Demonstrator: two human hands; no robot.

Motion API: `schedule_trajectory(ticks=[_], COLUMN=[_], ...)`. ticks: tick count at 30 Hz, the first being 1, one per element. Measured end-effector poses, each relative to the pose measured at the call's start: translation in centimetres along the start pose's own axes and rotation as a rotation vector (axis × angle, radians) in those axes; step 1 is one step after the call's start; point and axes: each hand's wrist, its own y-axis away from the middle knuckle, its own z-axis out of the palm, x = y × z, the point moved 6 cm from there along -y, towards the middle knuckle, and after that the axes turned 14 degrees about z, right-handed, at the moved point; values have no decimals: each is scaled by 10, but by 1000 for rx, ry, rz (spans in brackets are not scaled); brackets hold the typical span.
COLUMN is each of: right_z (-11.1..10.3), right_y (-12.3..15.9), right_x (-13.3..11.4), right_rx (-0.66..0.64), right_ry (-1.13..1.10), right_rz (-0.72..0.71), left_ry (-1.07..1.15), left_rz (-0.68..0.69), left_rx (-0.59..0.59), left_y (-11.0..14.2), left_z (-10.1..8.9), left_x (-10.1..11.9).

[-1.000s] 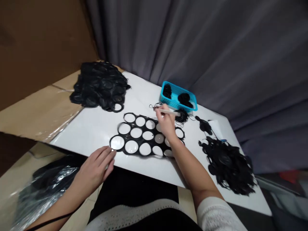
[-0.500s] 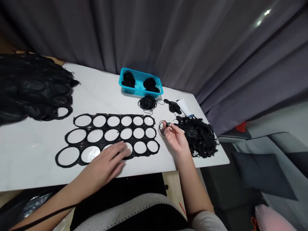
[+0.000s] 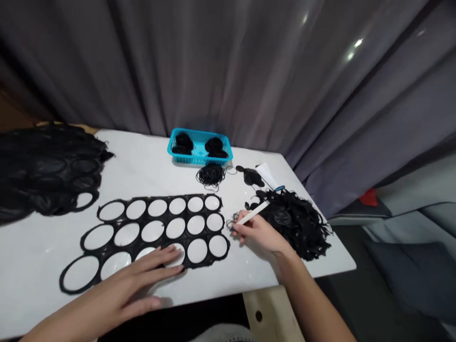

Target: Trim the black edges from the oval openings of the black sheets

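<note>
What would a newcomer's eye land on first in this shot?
Most striking is the black sheet of round cut-out rings lying on the white table, with the person's left hand across its front edge. Behind it sits a bright blue mesh basket, and a large black heap lies at far left.

I have a black, web-like sheet of rings (image 3: 164, 230) lying flat on the white surface (image 3: 142, 166), with three rows of six round openings and the white showing through each. My left hand (image 3: 142, 275) rests open on its lower edge, the fingers (image 3: 167, 256) spread across the bottom row. To the sheet's right, my right hand (image 3: 260, 240) pinches a slim white pen-like stick (image 3: 252, 213), tilted up and away from the sheet. A small tangle of thin black loops (image 3: 233, 219) sits at the fingertips, just beside the stick's near end, too fine for me to count.
</note>
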Motion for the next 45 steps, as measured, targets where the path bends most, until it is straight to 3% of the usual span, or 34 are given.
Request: schedule_trajectory(ticks=[2, 5, 7, 10, 13, 16, 19, 22, 26, 28, 32, 35, 39, 45], right_z=[-4, -18, -28, -35, -23, 2, 20, 20, 10, 7, 15, 19, 18, 18], right_y=[-11, -36, -58, -90, -122, -146, -152, -145, -123, -112, -100, -92, -86, -84], right_x=[-18, -56, -85, -125, -142, -136, -128, -134, -143, -129, -66, -32, -23, -25], right_rx=[-27, 27, 147, 413, 536, 545, 559, 598, 574, 466, 127, 109, 138, 141], right_ry=[230, 440, 553, 706, 767, 839, 896, 938, 858, 694, 331, 275, 320, 308], right_rz=[-32, -127, -206, -320, -347, -321, -296, -316, -494, -509, -310, -227, -248, -276], left_ry=[-79, -308, -357, -328, -303, -300, -310, -338, -390, -359, -168, -116, -123, -140], left_rz=[-105, -200, -234, -245, -253, -262, -248, -216, -195, -189, -55, -5, 10, 27], left_rx=[46, 231, 195, 108, 65, 29, 17, 25, 112, 164, 127, 72, 96, 109], left_y=[10, 23, 29, 35, 38, 39, 42, 44, 27, 4, -61, -95, -104, -100], left_z=[-8, -15, -7, 3, 2, 2, 6, 6, -3, -5, 13, 37, 54, 56], left_x=[-35, -86, -110, -123, -121, -120, -122, -124, -121, -114, -89, -74, -64, -62])
